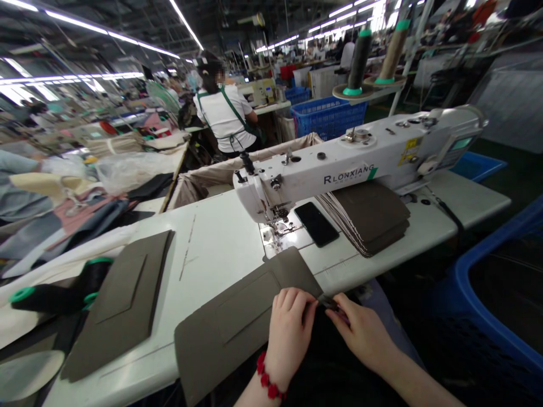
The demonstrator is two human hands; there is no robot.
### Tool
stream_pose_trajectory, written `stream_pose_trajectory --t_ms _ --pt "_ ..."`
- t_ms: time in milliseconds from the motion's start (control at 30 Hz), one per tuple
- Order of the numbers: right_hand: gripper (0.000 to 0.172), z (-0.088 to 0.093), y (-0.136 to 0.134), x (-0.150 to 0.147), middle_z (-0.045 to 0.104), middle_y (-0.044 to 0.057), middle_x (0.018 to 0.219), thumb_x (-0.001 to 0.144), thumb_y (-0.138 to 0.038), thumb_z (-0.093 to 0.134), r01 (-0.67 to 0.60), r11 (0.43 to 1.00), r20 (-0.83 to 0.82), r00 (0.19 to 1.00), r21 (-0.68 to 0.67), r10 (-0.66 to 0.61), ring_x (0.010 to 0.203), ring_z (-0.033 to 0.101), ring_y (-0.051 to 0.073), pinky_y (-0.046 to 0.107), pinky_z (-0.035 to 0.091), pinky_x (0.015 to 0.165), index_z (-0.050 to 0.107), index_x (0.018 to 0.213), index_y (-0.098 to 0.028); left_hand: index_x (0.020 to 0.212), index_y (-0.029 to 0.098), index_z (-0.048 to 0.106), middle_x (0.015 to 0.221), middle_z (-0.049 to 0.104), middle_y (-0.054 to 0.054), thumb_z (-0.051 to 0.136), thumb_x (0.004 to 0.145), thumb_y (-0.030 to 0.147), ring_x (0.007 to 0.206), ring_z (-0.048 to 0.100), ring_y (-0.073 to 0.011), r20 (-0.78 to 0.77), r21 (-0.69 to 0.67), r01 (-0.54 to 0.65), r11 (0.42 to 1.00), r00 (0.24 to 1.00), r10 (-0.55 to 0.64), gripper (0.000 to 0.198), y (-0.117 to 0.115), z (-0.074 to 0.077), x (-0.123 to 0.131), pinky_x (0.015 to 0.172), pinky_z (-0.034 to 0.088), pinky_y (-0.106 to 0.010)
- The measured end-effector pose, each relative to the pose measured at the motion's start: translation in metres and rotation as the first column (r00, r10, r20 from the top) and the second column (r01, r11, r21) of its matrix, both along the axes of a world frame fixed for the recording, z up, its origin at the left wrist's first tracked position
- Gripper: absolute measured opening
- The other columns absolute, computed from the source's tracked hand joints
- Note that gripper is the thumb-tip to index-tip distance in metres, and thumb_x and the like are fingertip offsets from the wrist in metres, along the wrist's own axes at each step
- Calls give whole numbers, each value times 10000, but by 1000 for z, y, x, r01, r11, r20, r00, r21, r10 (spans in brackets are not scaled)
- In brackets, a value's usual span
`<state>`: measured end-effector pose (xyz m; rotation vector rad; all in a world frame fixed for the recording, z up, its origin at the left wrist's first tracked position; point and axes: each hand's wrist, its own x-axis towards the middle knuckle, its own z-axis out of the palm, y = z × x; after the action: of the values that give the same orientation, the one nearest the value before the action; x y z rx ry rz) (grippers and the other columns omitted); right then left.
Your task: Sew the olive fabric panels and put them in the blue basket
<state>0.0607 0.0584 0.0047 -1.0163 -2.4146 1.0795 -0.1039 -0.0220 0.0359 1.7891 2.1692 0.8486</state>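
Observation:
An olive-brown flat panel [237, 311] with a stitched rectangular patch lies partly on the sewing table and overhangs its front edge. My left hand [291, 319], wearing a red bracelet, pinches the panel's near right edge. My right hand [360, 328] is closed around what look like small dark thread snips [335, 306]; their tip meets the panel's corner. Fingers cover most of the tool. Just beyond the panel stands a white sewing machine [348, 164], its needle area above the metal plate. A dark phone [316, 224] rests right of the needle.
Similar panels are stacked at left [123, 299], beside black thread cones [51, 298]. Another panel stack [373, 217] sits under the machine arm. A blue basket [470, 277] stands at right. Thread spools [360, 62] rise behind the machine. A person [229, 116] sits ahead.

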Motion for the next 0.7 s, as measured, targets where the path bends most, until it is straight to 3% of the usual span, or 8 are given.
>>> stream_pose_trajectory --t_ms 167,267,333,433,467,533,600,700 --pt "137 -3 0 -7 642 -13 779 969 -328 419 9 999 11 1000 45 -9 702 632 166 254 368 587 472 879 -238 905 223 596 926 592 -41 518 945 207 888 530 -221 54 -8 -6 1000 999 6 90 1 -1 4 784 424 -390" --pt "205 -5 3 -9 640 -13 733 992 -332 355 26 995 76 997 101 -34 676 639 175 263 345 565 469 850 -236 883 221 607 897 595 -40 515 951 231 876 533 -215 87 -27 13 1000 996 -10 115 -2 7 3 792 433 -387" --pt "235 -5 6 -8 633 -14 703 999 -334 331 46 992 104 993 118 -58 668 642 180 267 339 559 471 839 -237 888 230 629 912 597 -41 517 951 260 893 543 -204 153 -68 147 987 979 -136 133 -7 19 -6 813 456 -363" --pt "219 -2 10 -2 615 -18 689 987 -376 365 84 992 77 993 97 -92 656 631 173 263 361 564 490 871 -238 991 275 668 1093 586 -47 516 947 334 1025 547 -205 216 -127 385 914 910 -353 169 -21 39 -39 906 465 -331" --pt "209 -1 10 0 608 -20 686 978 -395 386 96 992 57 993 81 -100 650 625 168 260 373 567 500 903 -238 1067 289 654 1187 557 -47 488 957 353 1092 528 -216 177 -136 341 930 932 -315 210 -27 42 -54 949 452 -340" --pt "218 1 9 3 601 -25 685 955 -423 434 104 994 14 994 46 -105 637 618 160 254 399 575 520 1025 -235 1281 311 531 1359 451 -47 457 964 397 1218 461 -245 1 -146 88 985 996 -89 336 -39 40 -85 1035 399 -393" --pt "343 2 4 2 612 -28 689 932 -422 479 77 997 -11 997 24 -76 638 622 158 249 422 583 486 1221 -238 1431 288 337 1423 381 -77 504 925 484 1271 412 -291 -199 -144 -140 980 974 110 568 -49 30 -112 1062 362 -461" --pt "550 0 -4 -6 635 -27 682 912 -377 506 -12 999 3 1000 38 12 641 640 167 251 442 583 347 1423 -250 1468 224 241 1322 463 -124 577 849 569 1204 461 -330 -347 -175 -256 951 920 183 785 -59 15 -134 1008 393 -492"
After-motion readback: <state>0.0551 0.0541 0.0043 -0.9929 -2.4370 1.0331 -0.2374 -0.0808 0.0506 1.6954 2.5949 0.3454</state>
